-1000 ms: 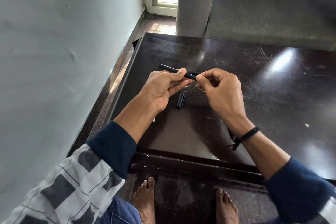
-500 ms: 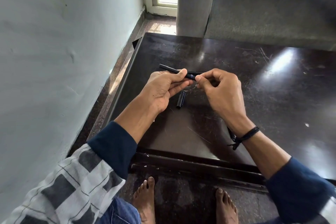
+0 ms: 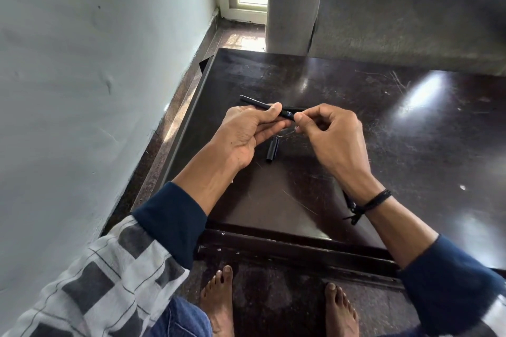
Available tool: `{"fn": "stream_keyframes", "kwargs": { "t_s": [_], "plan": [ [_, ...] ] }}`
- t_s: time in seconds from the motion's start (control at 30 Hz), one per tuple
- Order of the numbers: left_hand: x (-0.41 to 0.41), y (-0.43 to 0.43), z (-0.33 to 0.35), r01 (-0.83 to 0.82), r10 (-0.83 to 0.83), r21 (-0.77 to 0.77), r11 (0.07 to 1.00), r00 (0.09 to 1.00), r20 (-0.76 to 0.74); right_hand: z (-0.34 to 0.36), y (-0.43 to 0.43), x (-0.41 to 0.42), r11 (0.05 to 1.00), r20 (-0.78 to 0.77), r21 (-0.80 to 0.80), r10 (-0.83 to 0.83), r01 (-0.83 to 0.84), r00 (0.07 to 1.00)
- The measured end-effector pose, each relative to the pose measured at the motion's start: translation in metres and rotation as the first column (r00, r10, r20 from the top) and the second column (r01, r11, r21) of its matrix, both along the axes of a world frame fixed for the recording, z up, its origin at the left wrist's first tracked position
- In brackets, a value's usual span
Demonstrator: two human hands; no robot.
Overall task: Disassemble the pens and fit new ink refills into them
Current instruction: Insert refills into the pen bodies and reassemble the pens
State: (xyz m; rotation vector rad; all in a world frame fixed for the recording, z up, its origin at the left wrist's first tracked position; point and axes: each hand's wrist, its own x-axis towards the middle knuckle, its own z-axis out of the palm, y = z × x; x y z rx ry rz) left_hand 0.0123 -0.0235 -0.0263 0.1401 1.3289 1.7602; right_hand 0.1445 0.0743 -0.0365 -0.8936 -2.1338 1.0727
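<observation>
A slim black pen barrel (image 3: 253,101) is held level above the dark table (image 3: 410,159). My left hand (image 3: 246,131) grips the barrel near its right end, thumb on top. My right hand (image 3: 334,134) pinches the pen's right tip section (image 3: 290,115) with thumb and forefinger. A black pen cap (image 3: 272,151) lies on the table just below and between the hands. Another dark pen part (image 3: 297,109) shows behind the right fingertips; what it is cannot be told.
A pale wall runs close along the table's left side. A grey sofa (image 3: 397,16) stands behind the far edge. The near table edge (image 3: 287,238) has a lower ledge, with my bare feet on the floor below.
Both hands have stayed in almost the same place on the pen. The right fingertips have shifted slightly at the tip section.
</observation>
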Motion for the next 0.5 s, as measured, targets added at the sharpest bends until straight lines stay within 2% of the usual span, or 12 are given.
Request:
{"fn": "stream_keyframes", "kwargs": {
  "t_s": [0.23, 0.5],
  "plan": [
    [0.0009, -0.0008, 0.0000, -0.004, 0.004, -0.010, 1.000, 1.000, -0.003, 0.0001, 0.0002, -0.0004, 0.999, -0.039, 0.002, 0.032, -0.032, 0.999],
    [0.0012, -0.0010, 0.0010, -0.003, 0.003, -0.001, 1.000, 1.000, -0.011, 0.0005, 0.0006, 0.0002, 1.000, -0.012, -0.005, -0.005, 0.005, 1.000]
  ]
}}
